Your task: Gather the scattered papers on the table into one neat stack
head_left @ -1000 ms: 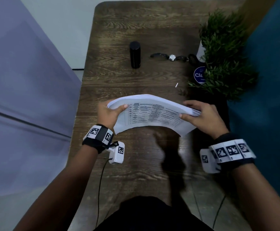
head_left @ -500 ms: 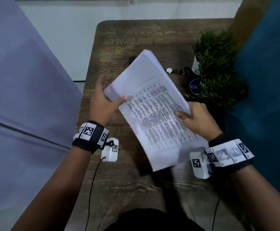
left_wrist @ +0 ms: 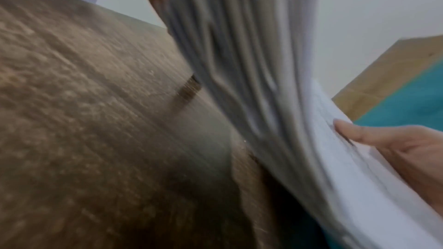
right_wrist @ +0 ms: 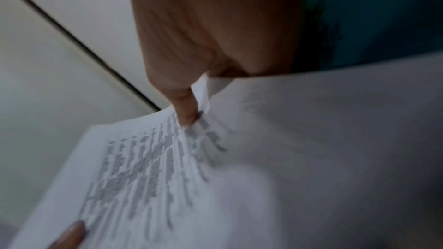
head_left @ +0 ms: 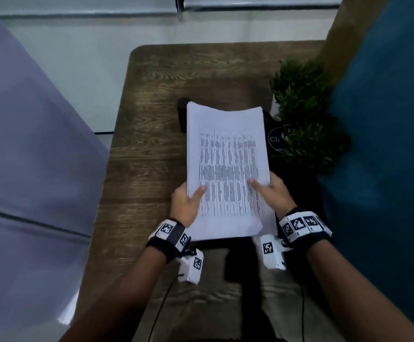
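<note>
A thick stack of white papers (head_left: 225,154), printed table on the top sheet, is held lengthwise above the wooden table (head_left: 146,144). My left hand (head_left: 186,201) grips its lower left edge with the thumb on top. At the lower right edge my right hand (head_left: 272,193) grips it the same way. The left wrist view shows the fanned sheet edges (left_wrist: 251,63), blurred, with a thumb (left_wrist: 347,130) on the top sheet. In the right wrist view my right thumb (right_wrist: 184,105) presses the printed page (right_wrist: 143,168).
A black cylinder (head_left: 182,114) stands on the table, partly hidden behind the stack's far left corner. At the right is a green potted plant (head_left: 304,119) with a round blue label (head_left: 275,139). A blue panel (head_left: 385,119) bounds the right, a grey-violet one (head_left: 28,156) the left.
The stack has turned from crosswise, through a diagonal, to lengthwise. Both hands have slid to its near end, one on each side.
</note>
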`<state>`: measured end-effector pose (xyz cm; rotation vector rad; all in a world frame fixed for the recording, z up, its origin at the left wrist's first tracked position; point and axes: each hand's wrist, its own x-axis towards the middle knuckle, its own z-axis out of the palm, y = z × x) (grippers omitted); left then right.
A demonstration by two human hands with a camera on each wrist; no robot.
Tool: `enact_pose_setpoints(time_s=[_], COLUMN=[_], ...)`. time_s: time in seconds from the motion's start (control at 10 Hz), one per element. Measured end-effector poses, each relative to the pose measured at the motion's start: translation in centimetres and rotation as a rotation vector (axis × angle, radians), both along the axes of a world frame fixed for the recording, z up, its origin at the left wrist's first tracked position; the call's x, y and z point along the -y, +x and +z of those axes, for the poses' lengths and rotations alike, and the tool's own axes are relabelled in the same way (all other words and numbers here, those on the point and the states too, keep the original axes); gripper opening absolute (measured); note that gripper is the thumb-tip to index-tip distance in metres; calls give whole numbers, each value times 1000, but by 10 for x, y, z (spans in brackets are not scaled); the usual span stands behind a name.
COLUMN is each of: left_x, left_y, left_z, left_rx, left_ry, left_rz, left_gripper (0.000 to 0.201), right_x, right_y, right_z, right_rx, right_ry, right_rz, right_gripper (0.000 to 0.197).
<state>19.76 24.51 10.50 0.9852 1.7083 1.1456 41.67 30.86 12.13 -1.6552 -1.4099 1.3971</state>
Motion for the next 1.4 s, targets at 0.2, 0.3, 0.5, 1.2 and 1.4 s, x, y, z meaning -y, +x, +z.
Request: enact_pose_setpoints(time_s=[0.2, 0.3, 0.5, 1.2, 1.4], left_x=[-64, -92, -151, -179, -113], left_y=[1, 7, 14, 13, -6], left_z=[-34, -55, -92, -85, -78], left_rx=[-140, -138, -200, -957, -826], left_ry=[-94, -163, -259, -566, -494], left_rz=[-35, -10, -59, -510, -304], left_gripper=[31, 34, 45, 53, 53], right_x=[-24, -43, -88, -125, -63], right_y=[0, 0, 6, 6, 19], right_z=[-30, -42, -75, -119, -110], right_rx=[281, 383, 455, 681, 752], right_ry=[12, 20, 26, -207, -232], right_rz=[31, 37, 9, -147, -191], right_gripper=[33, 31, 30, 69, 69])
